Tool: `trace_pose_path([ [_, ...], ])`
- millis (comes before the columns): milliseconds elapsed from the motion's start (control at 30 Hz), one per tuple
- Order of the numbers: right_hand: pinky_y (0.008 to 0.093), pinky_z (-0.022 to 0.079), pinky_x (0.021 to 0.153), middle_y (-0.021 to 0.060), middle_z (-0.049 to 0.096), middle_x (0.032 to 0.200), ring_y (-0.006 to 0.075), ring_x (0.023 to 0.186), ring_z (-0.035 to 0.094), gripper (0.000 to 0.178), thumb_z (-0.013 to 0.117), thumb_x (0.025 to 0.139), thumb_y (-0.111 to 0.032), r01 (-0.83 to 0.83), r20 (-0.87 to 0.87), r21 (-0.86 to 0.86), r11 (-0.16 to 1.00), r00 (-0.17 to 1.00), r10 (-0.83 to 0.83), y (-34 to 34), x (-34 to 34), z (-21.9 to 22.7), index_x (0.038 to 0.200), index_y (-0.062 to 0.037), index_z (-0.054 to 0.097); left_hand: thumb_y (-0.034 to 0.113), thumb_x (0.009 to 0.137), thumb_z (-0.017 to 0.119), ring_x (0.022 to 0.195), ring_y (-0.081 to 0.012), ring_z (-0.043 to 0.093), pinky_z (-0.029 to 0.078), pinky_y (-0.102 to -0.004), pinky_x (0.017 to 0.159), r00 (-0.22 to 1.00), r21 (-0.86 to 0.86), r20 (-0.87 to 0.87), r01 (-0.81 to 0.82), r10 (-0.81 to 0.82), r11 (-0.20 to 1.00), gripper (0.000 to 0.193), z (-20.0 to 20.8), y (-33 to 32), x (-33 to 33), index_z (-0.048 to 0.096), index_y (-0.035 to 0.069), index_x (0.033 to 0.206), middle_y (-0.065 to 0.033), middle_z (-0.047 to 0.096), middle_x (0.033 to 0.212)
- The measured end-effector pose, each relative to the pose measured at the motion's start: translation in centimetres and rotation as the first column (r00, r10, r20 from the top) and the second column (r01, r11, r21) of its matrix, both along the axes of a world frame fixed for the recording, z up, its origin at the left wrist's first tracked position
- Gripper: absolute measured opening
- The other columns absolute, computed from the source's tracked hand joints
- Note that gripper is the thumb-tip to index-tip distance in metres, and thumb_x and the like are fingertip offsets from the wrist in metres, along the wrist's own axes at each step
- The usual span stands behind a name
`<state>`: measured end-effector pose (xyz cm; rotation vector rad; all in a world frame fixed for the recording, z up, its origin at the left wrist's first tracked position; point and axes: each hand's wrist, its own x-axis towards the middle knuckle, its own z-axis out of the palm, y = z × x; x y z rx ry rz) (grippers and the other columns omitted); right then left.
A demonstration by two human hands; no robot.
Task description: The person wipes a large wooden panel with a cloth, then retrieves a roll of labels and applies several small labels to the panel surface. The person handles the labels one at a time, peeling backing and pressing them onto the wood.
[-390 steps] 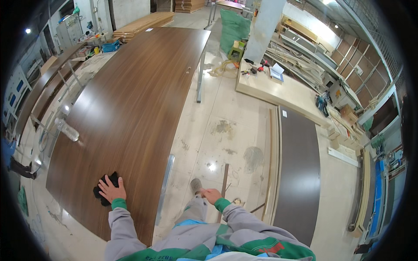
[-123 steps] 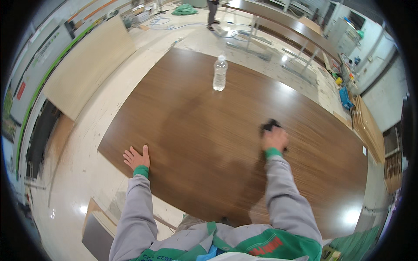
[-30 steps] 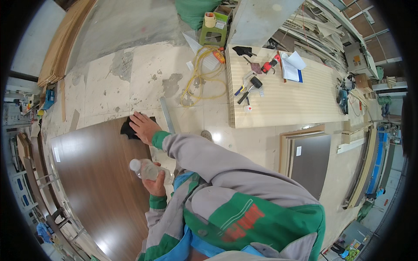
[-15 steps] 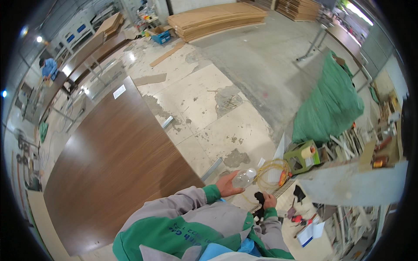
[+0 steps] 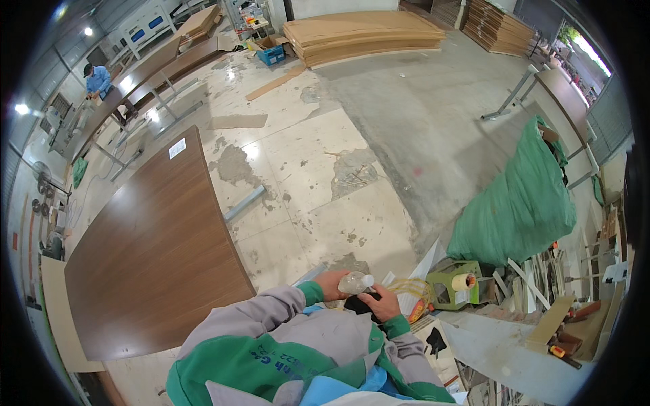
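In front of my body, my left hand [image 5: 330, 285] is closed around a small clear plastic bottle [image 5: 352, 283] with a white cap, tilted toward the right. My right hand [image 5: 384, 304] is closed on a bunched black cloth [image 5: 360, 305], just below the bottle. Its fingertips are close to the cap; whether they touch it I cannot tell. To the left of my arms lies a large dark brown wood-grain board [image 5: 156, 250] with a white label [image 5: 177, 148] at its far end.
A yellow coiled hose [image 5: 421, 292] and a green tape dispenser [image 5: 443, 284] lie to my right. Beyond them stand a big green sack [image 5: 511, 203] and several offcuts. Cardboard sheets [image 5: 365, 37] are stacked far ahead. Another person [image 5: 99, 80] works at the far left.
My right hand has risen with the black cloth and come up beside the bottle. The bottle and left hand have shifted slightly left in view, and the whole view has turned a little.
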<state>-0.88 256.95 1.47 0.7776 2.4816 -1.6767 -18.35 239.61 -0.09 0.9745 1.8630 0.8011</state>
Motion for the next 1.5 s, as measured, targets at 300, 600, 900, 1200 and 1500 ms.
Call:
trace_pose_path([
  [300, 0.0384, 0.056, 0.083, 0.0162, 0.074, 0.104, 0.0311, 0.093, 0.072, 0.052, 0.082, 0.082, -0.038, -0.177, -0.078, 0.034, 0.984, 0.981, 0.179, 7.7, -5.6, 1.9, 0.122, -0.0083, 0.069, 0.037, 0.077, 0.081, 0.113, -0.0403, 0.064, 0.051, -0.0477, 0.095, 0.972, -0.025, -0.083, -0.221, 0.219, 0.975, 0.059, 0.4, 5.1, 0.4, 0.061, 0.013, 0.128, -0.0193, 0.069, 0.12],
  [600, 0.0363, 0.057, 0.082, 0.0156, 0.074, 0.1, 0.0264, 0.091, 0.072, 0.044, 0.084, 0.08, -0.029, -0.291, -0.126, -0.036, 0.956, 0.95, 0.285, 8.1, -14.9, 1.7, 0.113, -0.0034, 0.072, 0.036, 0.075, 0.082, 0.111, -0.0406, 0.065, 0.052, -0.0479, 0.093, 0.929, -0.02, -0.067, -0.367, 0.365, 0.93, 0.059, -1.6, 4.1, -5.1, 0.063, 0.014, 0.126, -0.0187, 0.069, 0.117],
  [900, 0.0397, 0.056, 0.079, 0.0115, 0.071, 0.098, 0.0312, 0.088, 0.07, 0.042, 0.081, 0.079, -0.04, -0.456, -0.002, 0.392, 0.799, 0.868, 0.497, 10.3, -37.9, -1.2, 0.108, -0.0101, 0.074, 0.057, 0.082, 0.076, 0.136, -0.0419, 0.05, 0.04, -0.0452, 0.115, 0.854, -0.085, -0.086, -0.52, 0.513, 0.85, 0.096, -12.0, 1.3, -22.6, 0.041, 0.002, 0.152, -0.0286, 0.052, 0.145],
  [1200, 0.0465, 0.054, 0.09, 0.0145, 0.068, 0.113, 0.0356, 0.104, 0.067, 0.048, 0.076, 0.082, -0.039, -0.329, 0.269, 0.62, 0.712, 0.942, 0.201, 18.1, -61.7, -7.3, 0.123, -0.0147, 0.069, 0.084, 0.086, 0.047, 0.134, -0.0377, 0.054, 0.042, -0.0432, 0.11, 0.715, -0.696, 0.31, -0.278, 0.627, 0.662, 0.095, -22.6, -9.1, -39.4, 0.063, 0.006, 0.138, -0.0236, 0.056, 0.145],
  [1500, 0.0469, 0.051, 0.097, 0.0199, 0.068, 0.123, 0.0383, 0.112, 0.064, 0.049, 0.073, 0.081, -0.038, -0.252, 0.442, 0.616, 0.746, 0.895, -0.062, 22.6, -80.2, -11.8, 0.12, -0.0092, 0.071, 0.037, 0.093, 0.068, 0.066, -0.0181, 0.069, 0.056, -0.0345, 0.065, 0.624, -0.359, 0.056, -0.716, 0.78, 0.599, 0.035, -12.6, -11.7, -76.6, 0.076, 0.003, 0.087, -0.0062, 0.074, 0.076],
])
